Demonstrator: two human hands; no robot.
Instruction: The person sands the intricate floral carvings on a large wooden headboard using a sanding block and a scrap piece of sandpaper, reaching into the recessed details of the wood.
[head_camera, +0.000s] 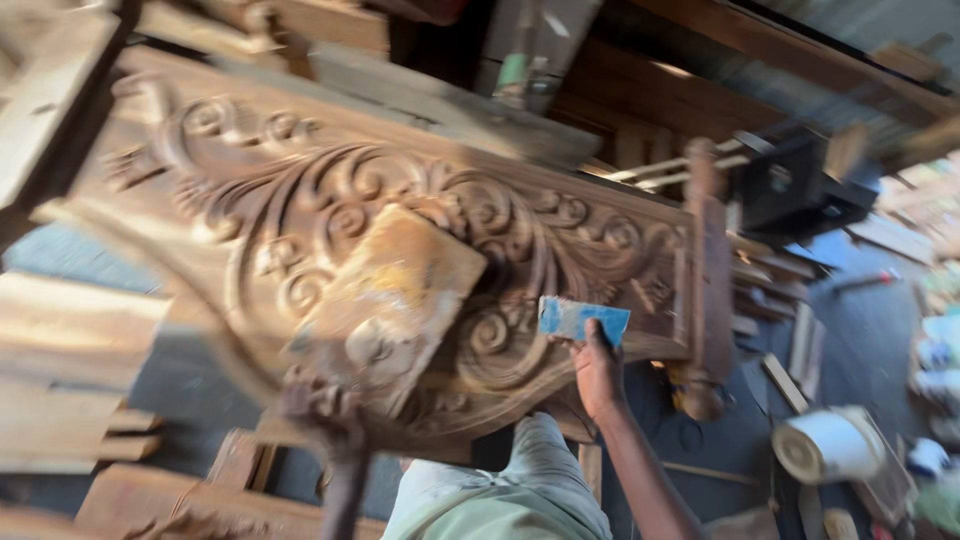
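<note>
Blue sandpaper (583, 320), folded, lies against the scrollwork at the lower edge of a carved wooden panel (300, 210), pinched between the fingers of the right hand (598, 372); sanding of the relief appears under way, and the next stroke calls for steady pressure along the curls. Left hand (325, 415), blurred, sits at the panel's bottom edge, its grip impossible to tell; the right forearm rises from below, a paint can (825, 445) on the floor beyond.

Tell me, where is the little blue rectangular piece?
In the head view, right of centre: the blue rectangular piece is pinched in the right hand, against the carved wooden panel.
</note>
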